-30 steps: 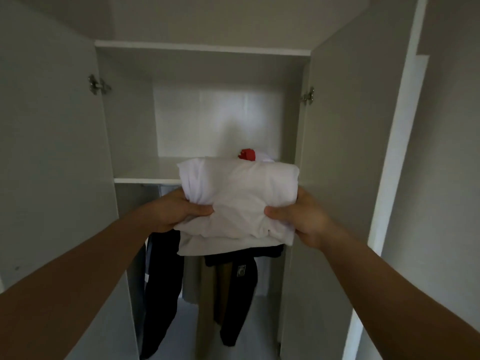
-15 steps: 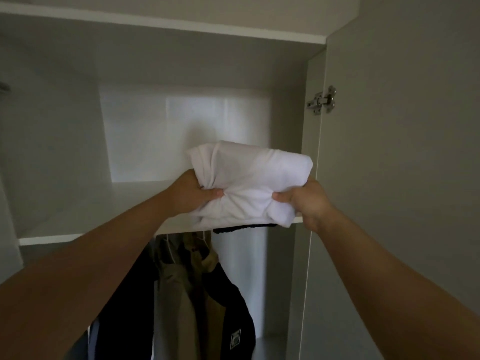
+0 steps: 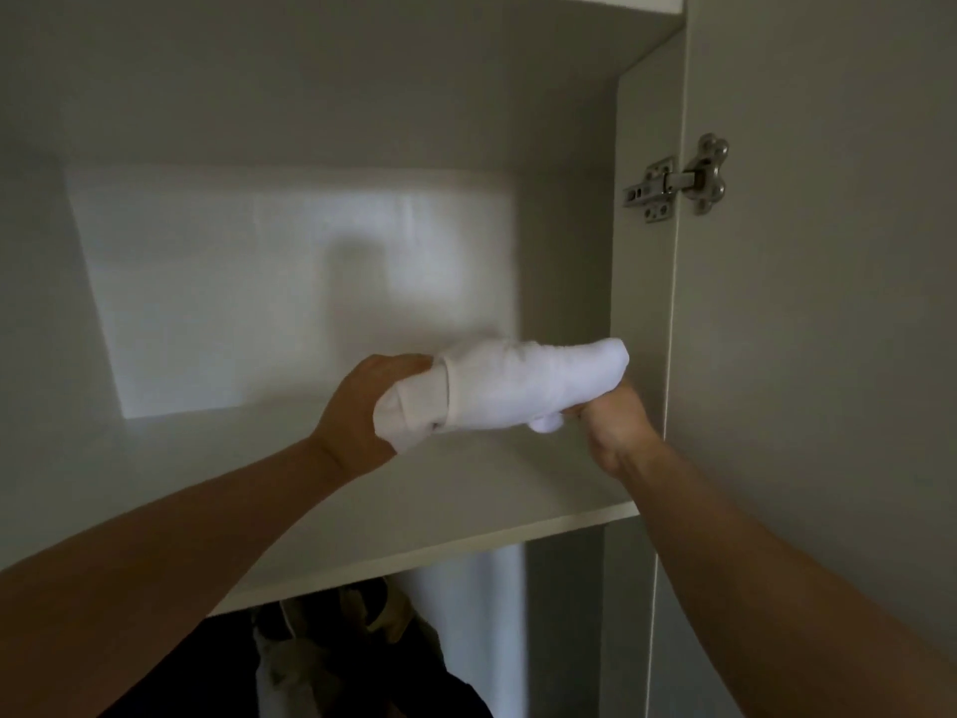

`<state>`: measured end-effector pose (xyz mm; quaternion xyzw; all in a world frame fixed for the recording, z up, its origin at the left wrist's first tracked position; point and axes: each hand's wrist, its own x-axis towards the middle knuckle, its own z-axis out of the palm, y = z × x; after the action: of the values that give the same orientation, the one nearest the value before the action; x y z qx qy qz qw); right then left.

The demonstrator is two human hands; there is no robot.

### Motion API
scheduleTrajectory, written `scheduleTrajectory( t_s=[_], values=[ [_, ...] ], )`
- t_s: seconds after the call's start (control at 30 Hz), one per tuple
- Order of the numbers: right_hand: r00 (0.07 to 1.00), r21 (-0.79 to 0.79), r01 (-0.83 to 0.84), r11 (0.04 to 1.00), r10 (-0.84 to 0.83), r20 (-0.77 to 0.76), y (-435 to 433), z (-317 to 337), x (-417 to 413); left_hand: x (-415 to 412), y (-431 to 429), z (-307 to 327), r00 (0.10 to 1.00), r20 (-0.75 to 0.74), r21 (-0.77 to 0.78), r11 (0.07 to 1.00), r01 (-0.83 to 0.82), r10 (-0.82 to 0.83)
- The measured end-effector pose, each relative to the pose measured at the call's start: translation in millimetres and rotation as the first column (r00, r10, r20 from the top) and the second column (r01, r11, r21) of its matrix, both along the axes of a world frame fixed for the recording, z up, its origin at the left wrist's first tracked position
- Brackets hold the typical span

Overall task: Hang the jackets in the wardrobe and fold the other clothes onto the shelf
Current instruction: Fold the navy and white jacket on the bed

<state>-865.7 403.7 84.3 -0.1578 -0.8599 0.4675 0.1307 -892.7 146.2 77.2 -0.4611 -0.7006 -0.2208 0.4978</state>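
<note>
Over the wardrobe shelf [image 3: 466,489], head view: folded white clothes [image 3: 512,388] held between both hands, at the right side wall. Left hand [image 3: 362,412] fingers curled round its left end; right hand [image 3: 613,424] grips the right end from beneath. Jackets [image 3: 331,640] hang below.

Left hand [image 3: 357,406], right hand [image 3: 613,427]: two. White bundle [image 3: 518,386]: one. Shelf [image 3: 466,489]: one.

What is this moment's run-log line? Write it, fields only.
phase: placing on shelf | left hand: grips folded white garment | right hand: grips it too | garment: over shelf, contact unclear | jackets: below shelf
</note>
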Motion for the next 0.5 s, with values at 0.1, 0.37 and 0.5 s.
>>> scheduleTrajectory(
  t_s=[0.1,0.37,0.5],
  values=[
    [0.975,0.415,-0.078,0.907,-0.018,0.221,2.0,5.5,-22.2,-32.6,9.8,-3.3,0.986,-0.169,-0.207,0.977,-0.043,0.008],
    [0.998,0.104,0.064,0.993,-0.062,-0.026,21.3,-47.8,-7.8,-91.3,19.8,-34.7,0.982,-0.159,-0.447,0.894,0.017,-0.098],
    [0.993,0.081,-0.025,0.996,0.034,-0.116,25.3,-44.9,1.0,-102.2,14.8,-56.7,0.996,-0.084,-0.609,0.792,-0.029,-0.028]
  ],
)
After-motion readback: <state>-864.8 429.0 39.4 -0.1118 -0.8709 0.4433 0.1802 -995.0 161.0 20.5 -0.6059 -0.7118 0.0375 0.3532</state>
